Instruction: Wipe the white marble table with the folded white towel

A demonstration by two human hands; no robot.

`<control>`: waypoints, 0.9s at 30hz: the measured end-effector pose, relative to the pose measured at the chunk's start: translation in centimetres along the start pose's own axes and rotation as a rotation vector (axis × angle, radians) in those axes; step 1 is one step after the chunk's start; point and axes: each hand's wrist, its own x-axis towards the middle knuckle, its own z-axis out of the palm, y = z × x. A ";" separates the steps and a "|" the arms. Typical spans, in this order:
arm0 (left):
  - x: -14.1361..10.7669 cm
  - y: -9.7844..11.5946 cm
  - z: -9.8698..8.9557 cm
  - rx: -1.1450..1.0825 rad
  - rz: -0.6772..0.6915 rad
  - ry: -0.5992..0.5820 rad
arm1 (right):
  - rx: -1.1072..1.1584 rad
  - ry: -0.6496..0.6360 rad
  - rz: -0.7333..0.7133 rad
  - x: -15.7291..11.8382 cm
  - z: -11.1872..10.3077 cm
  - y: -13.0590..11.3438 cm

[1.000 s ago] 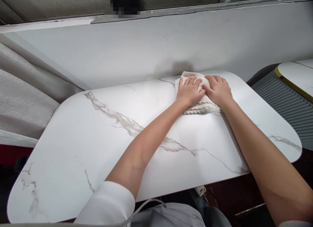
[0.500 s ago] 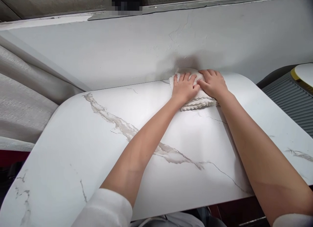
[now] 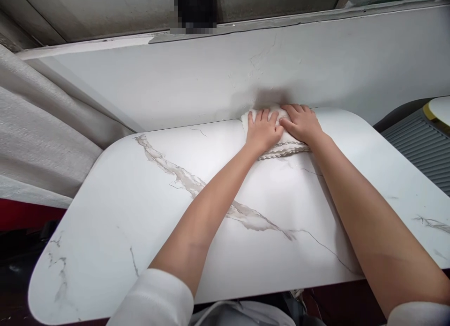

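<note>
A folded off-white cloth [image 3: 293, 149] with wavy edges lies against the far edge of the white marble-patterned table [image 3: 168, 260]. My left hand [image 3: 263, 133] rests flat on the cloth's left part, fingers spread and pointing at the wall. Beside it, my right hand [image 3: 301, 124] presses down on the right part, its fingers stretched out and its thumb close to the left hand. Both palms bear on the cloth from above rather than wrapping round it. The hands hide much of the cloth's top.
Directly behind the table rises a white wall [image 3: 168, 82] with cracked paint. A pale curtain [image 3: 45, 129] hangs at the left, close to the table's rounded corner. At the right stands a grey ribbed piece of furniture [image 3: 418, 138] with a yellow-edged white top.
Both hands and the cloth have slid slightly left along the far edge, covering a small grey mark there. The view has turned a little to the left.
</note>
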 end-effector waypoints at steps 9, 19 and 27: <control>-5.7 2.0 -0.5 0.020 0.012 0.002 | -0.009 -0.002 -0.037 -5.6 -1.2 -1.2; -16.2 5.5 -1.5 0.059 0.174 -0.021 | -0.079 0.030 -0.035 -18.0 -4.6 -3.8; -21.9 5.7 -2.3 0.062 0.268 -0.006 | -0.056 0.040 -0.040 -23.6 -6.0 -6.4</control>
